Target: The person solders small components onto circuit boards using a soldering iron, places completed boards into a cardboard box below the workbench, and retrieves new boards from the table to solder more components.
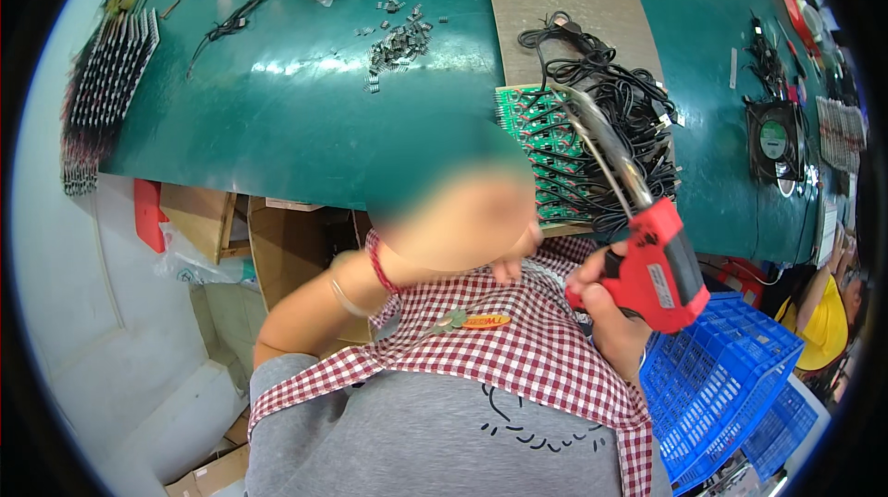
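Observation:
A red and black soldering gun (661, 270) is in my right hand (610, 312), my fingers wrapped round its handle. Its long metal front, with a thin tube alongside, slants up and left over a green circuit board panel (523, 118). Black cables (601, 80) run from the panel and lie heaped over its right side. My left hand (462, 219) is just left of the panel's near edge, in front of my checked apron. Blur covers most of that hand, so its grip and anything in it are hidden.
The panel rests on a brown board (518, 6) on the green table (277, 118). Small black parts (402, 43) lie loose farther back. Stacked boards (111, 80) stand at the left edge. A black fan (775, 141) is at right, and blue crates (712, 386) stand below.

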### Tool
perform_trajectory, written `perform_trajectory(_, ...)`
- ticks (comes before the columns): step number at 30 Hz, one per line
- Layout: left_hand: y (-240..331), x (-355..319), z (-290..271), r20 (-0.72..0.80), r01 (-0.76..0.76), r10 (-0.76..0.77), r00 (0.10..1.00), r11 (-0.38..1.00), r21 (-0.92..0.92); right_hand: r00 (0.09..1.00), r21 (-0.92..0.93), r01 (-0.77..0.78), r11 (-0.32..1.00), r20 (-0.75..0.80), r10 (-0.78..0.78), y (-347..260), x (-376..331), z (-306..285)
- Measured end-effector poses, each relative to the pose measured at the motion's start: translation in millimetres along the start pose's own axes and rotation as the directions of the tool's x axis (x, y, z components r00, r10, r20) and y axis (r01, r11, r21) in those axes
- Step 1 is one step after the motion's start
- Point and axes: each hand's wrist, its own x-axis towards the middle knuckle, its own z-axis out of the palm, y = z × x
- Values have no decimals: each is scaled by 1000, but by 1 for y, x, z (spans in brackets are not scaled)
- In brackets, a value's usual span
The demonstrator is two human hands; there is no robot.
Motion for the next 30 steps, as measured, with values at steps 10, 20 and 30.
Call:
perform_trajectory(10, -20, -5, 29, 76, 9, 7, 997, 977, -211, 990, -216, -19, 976, 129, 48, -4, 9, 4)
perform_trajectory(20, -6, -8, 23, 71, -288, 318, 946, 715, 637, 991, -478, 76, 875, 135, -12, 17, 11, -5)
perform_trajectory(30, -9, -9, 16, 15, -209, 236, 972, 829, 519, 994, -452, 60, 890, 110, -11, 11, 11, 0)
